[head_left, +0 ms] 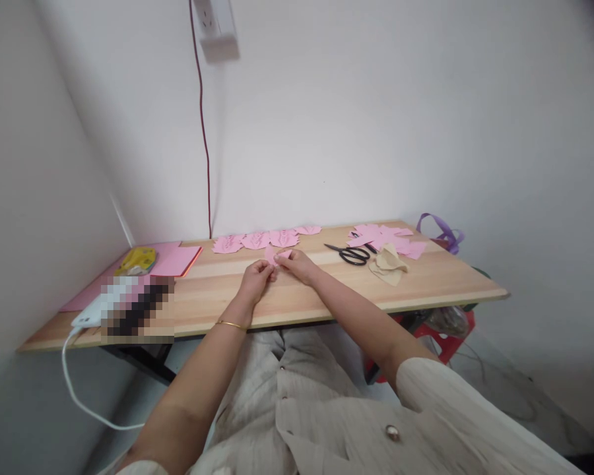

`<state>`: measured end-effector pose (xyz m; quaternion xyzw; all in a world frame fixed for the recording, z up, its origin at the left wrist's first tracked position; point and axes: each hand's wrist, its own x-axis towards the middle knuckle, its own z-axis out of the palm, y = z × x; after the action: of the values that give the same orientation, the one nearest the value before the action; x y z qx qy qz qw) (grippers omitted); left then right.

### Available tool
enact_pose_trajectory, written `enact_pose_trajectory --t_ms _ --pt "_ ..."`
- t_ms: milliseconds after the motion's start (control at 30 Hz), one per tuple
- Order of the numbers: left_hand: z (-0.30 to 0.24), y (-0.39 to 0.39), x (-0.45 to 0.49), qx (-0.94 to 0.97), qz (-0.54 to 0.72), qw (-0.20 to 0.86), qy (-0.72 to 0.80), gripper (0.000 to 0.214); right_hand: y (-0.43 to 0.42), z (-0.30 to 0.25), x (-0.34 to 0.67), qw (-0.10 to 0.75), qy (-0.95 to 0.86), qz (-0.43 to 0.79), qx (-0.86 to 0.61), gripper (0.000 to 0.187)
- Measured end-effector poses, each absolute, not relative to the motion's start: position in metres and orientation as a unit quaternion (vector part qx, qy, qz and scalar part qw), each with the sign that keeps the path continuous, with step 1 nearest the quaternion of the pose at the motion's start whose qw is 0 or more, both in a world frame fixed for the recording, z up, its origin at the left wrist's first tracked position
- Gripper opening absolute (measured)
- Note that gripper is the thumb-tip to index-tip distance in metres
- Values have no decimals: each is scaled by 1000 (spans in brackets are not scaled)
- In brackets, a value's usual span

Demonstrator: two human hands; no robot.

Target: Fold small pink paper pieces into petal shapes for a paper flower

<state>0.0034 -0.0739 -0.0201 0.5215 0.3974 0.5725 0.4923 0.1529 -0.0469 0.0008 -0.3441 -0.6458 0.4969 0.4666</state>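
Note:
A small piece of pink paper [270, 253] is held up just above the table's middle. My left hand [255, 281] pinches its lower left side between thumb and fingertips. From the right, my right hand [297, 266] closes its fingers on the same paper, covering part of it. Behind my hands, several pink paper cutouts [256, 240] with cut patterns lie in a row along the wall. Black-handled scissors [352, 256] rest to the right of my right hand, blades pointing left.
Pink paper scraps [386, 239] and a crumpled tan piece [389, 265] lie on the right of the wooden table [440, 284]. Left are pink sheets [171, 260], a yellow item [137, 260] and a white device [96, 310] with a cable. A purple ribbon [443, 231] hangs at the right edge.

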Motion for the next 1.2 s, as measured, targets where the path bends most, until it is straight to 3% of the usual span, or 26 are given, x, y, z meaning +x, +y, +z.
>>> enact_pose_trajectory --t_ms 133,400,633,900,1200 --pt "-20 -76 1 557 549 466 414 26 -51 4 152 477 -650 481 -345 27" --pt "-19 -76 -1 577 533 474 398 25 -53 4 151 465 -602 563 -323 29" --pt "-20 -75 2 558 543 464 424 27 -50 1 150 493 -649 460 -353 25" --pt "-17 -77 2 541 547 493 407 27 -30 -12 152 474 -578 589 -307 43" --pt "-20 -74 3 525 571 486 403 31 -48 -1 151 478 -656 474 -341 25"
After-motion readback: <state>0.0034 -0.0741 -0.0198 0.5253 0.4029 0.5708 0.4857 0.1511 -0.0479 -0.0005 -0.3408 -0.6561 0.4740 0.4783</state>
